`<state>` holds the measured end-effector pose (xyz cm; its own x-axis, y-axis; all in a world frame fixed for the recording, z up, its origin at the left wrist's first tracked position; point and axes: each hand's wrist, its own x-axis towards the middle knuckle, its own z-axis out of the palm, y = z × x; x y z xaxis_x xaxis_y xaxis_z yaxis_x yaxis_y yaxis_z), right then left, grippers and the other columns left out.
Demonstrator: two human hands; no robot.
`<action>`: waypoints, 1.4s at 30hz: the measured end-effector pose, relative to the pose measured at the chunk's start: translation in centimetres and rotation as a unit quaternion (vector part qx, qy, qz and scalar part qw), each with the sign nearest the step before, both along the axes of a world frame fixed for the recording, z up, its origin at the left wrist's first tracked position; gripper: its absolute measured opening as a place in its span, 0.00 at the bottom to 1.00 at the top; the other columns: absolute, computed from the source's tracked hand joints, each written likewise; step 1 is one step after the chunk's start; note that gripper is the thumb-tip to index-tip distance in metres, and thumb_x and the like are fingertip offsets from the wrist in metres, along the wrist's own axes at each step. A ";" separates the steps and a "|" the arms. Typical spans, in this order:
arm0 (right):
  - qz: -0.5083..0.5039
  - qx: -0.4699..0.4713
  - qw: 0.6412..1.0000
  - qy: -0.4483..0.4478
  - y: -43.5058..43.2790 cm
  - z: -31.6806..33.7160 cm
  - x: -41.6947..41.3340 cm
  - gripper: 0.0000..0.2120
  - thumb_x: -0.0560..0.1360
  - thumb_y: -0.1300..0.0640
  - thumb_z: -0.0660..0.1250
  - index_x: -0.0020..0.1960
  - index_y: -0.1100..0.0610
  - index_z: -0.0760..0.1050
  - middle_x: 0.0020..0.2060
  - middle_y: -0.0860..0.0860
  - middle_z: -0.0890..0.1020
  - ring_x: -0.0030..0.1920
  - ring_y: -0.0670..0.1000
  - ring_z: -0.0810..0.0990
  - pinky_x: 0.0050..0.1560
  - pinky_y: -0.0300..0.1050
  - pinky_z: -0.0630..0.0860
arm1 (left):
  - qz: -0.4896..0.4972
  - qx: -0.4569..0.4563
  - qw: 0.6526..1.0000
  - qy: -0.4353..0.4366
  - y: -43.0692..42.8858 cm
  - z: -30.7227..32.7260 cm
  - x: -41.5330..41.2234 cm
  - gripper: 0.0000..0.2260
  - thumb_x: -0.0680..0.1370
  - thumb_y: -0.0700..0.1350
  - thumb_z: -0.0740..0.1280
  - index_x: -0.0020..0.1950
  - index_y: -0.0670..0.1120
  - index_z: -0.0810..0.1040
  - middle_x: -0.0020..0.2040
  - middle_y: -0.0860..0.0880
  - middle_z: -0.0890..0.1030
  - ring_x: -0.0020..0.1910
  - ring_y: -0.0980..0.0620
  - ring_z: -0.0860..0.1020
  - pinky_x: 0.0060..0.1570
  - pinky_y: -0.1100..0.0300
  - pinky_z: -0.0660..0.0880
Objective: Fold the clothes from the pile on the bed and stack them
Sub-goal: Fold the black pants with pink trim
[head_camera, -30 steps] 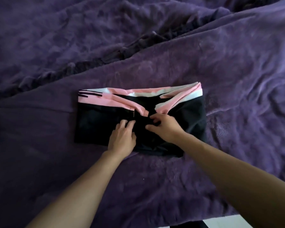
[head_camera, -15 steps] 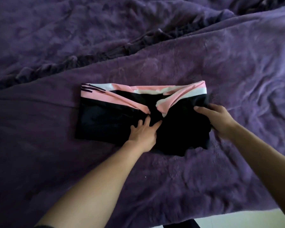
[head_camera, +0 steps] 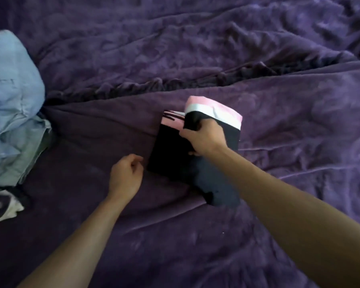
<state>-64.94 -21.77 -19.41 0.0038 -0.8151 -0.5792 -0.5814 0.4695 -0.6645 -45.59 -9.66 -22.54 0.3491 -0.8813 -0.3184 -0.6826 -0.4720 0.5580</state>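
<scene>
**Right hand grips, left hand idle**

The right forearm enters from the lower right corner and runs diagonally up to the centre of the frame. There the right hand point(head_camera: 205, 138), its back toward the camera, has its fingers curled round a fold of the black garment point(head_camera: 168, 152). The left forearm rises from the bottom edge, left of centre. The left hand point(head_camera: 126, 176) sits lower and left of the right one, fingers loosely curled, holding nothing.

Nothing legible here — no word, label, brand, number or sign can be read in view
</scene>
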 end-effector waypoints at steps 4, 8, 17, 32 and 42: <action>0.105 0.039 0.994 -0.003 0.1 -4.1 6.4 0.11 0.70 0.49 0.72 0.45 0.55 0.76 0.44 0.55 0.83 0.42 0.56 0.83 0.47 0.53 0.81 | 0.054 0.018 0.998 -0.001 2.1 -0.7 4.0 0.09 0.77 0.36 0.63 0.53 0.42 0.82 0.49 0.43 0.82 0.45 0.50 0.79 0.47 0.59 0.73; 0.118 -0.072 0.990 0.015 2.2 -5.0 4.3 0.11 0.74 0.57 0.67 0.57 0.54 0.78 0.48 0.49 0.83 0.50 0.52 0.81 0.53 0.45 0.77 | 0.057 -0.028 0.998 -0.013 1.1 -1.0 3.5 0.10 0.76 0.35 0.64 0.54 0.40 0.81 0.50 0.39 0.79 0.47 0.41 0.79 0.50 0.51 0.75; 0.115 -0.135 0.932 0.317 6.6 -7.6 -4.9 0.31 0.77 0.36 0.54 0.77 0.45 0.52 0.78 0.55 0.50 0.77 0.58 0.49 0.69 0.61 0.59 | -0.175 0.014 0.975 -0.136 -7.0 -5.4 -4.0 0.26 0.81 0.59 0.52 0.78 0.54 0.53 0.77 0.37 0.50 0.76 0.38 0.52 0.70 0.44 0.58; -0.037 -0.088 0.979 0.182 6.9 -10.5 -4.6 0.33 0.74 0.35 0.63 0.75 0.39 0.53 0.61 0.55 0.71 0.54 0.64 0.77 0.54 0.55 0.73 | -0.155 -0.018 0.980 -0.124 -9.5 -6.8 -5.7 0.18 0.79 0.51 0.64 0.68 0.52 0.70 0.59 0.40 0.67 0.45 0.35 0.75 0.42 0.47 0.73; -0.023 -0.169 0.964 0.205 8.3 -6.0 -21.6 0.31 0.74 0.37 0.63 0.73 0.39 0.57 0.56 0.50 0.71 0.47 0.63 0.79 0.46 0.53 0.75 | -0.146 -0.107 0.982 -0.057 -7.9 -0.4 -21.9 0.14 0.75 0.45 0.70 0.60 0.48 0.77 0.55 0.43 0.70 0.37 0.39 0.75 0.39 0.50 0.74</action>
